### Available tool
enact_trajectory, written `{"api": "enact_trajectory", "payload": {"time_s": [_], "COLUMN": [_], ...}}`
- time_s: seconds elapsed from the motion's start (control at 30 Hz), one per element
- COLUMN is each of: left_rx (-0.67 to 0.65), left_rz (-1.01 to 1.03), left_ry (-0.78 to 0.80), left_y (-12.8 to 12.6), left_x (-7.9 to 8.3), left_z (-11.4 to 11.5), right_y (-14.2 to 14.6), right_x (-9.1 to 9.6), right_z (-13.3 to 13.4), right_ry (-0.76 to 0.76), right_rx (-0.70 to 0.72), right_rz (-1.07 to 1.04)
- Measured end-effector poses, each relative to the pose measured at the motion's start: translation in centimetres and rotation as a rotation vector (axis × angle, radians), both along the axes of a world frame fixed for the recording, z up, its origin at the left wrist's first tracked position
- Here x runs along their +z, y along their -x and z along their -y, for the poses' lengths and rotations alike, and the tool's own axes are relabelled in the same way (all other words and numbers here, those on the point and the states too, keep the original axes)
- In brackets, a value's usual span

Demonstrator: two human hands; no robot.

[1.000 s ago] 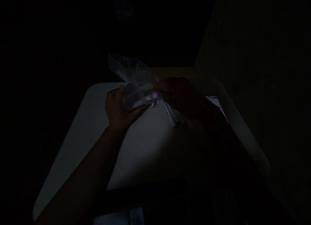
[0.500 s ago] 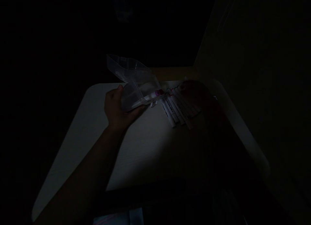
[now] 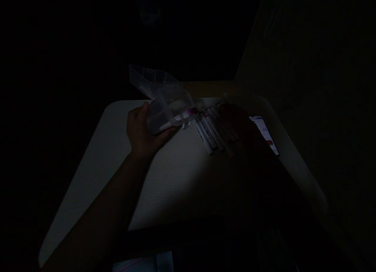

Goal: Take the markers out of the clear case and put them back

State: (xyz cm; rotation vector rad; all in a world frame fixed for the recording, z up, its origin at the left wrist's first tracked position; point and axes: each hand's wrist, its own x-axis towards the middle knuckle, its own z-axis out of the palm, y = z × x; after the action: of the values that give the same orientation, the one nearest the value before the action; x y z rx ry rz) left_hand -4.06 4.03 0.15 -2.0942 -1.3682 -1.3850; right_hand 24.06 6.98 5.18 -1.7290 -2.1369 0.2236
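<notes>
Plastic box (image 3: 167,107) in left hand (image 3: 142,133), markers (image 3: 210,133) beside

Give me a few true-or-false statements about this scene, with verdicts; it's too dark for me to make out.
1. The left hand holds a clear box. True.
2. The box's lid is shut. False: the lid stands open beyond the box.
3. A marker with a pink end sits in the box, that end sticking out. True.
4. The right hand is holding the phone. False: it is over a row of markers, and the phone lies to its right on the table, screen lit.
</notes>
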Motion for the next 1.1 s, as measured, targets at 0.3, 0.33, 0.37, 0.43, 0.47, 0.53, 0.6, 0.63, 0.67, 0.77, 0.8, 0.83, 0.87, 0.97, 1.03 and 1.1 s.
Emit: {"api": "enact_trajectory", "payload": {"time_s": [0.3,0.33,0.37,0.43,0.47,0.53,0.6,0.63,0.67,0.77,0.8,0.83,0.87,0.97,1.03,1.1], "left_rx": [0.029,0.027,0.025,0.017,0.015,0.010,0.008,0.008,0.015,0.035,0.031,0.026,0.022,0.049,0.063,0.042], "left_rz": [-0.002,0.002,0.009,0.015,0.016,0.011,0.000,-0.009,-0.015,-0.025,-0.024,-0.025,-0.028,-0.033,-0.020,-0.003], "left_ry": [0.065,0.075,0.077,0.078,0.075,0.065,0.035,0.017,0.006,0.003,0.007,0.007,0.005,0.024,0.044,0.045], "left_y": [0.1,0.1,0.1,0.1,0.1,0.1,0.1,0.2,0.2,0.2,0.1,0.1,0.1,0.1,0.0,0.0], "left_x": [0.0,0.0,0.0,0.0,0.0,-0.1,-0.1,-0.1,-0.1,-0.1,0.0,0.0,0.0,0.0,0.0,0.0], "left_z": [0.0,0.1,0.1,0.1,0.1,0.0,-0.2,-0.3,-0.3,-0.4,-0.3,-0.3,-0.3,-0.2,-0.3,-0.3], "right_y": [-0.1,-0.3,-0.5,-1.1,-1.4,-1.9,-2.2,-2.2,-2.1,-1.7,-1.6,-1.5,-1.5,-1.8,-2.2,-2.6], "right_x": [-0.4,-0.4,-0.4,-0.3,-0.2,-0.2,-0.5,-0.8,-1.0,-1.8,-1.9,-1.9,-1.8,-1.4,-1.3,-1.3], "right_z": [-0.3,-0.4,-0.6,-0.9,-1.0,-1.2,-1.2,-1.1,-0.9,-0.5,-0.4,-0.4,-0.4,-0.7,-0.9,-1.0], "right_ry": [-0.034,-0.048,-0.061,-0.080,-0.084,-0.090,-0.106,-0.119,-0.135,-0.180,-0.190,-0.196,-0.202,-0.213,-0.207,-0.191], "right_rx": [-0.057,-0.066,-0.075,-0.090,-0.095,-0.104,-0.115,-0.123,-0.133,-0.171,-0.184,-0.194,-0.204,-0.227,-0.233,-0.234], "right_rz": [0.082,0.085,0.087,0.091,0.093,0.098,0.099,0.098,0.096,0.088,0.086,0.086,0.084,0.081,0.083,0.087]}}
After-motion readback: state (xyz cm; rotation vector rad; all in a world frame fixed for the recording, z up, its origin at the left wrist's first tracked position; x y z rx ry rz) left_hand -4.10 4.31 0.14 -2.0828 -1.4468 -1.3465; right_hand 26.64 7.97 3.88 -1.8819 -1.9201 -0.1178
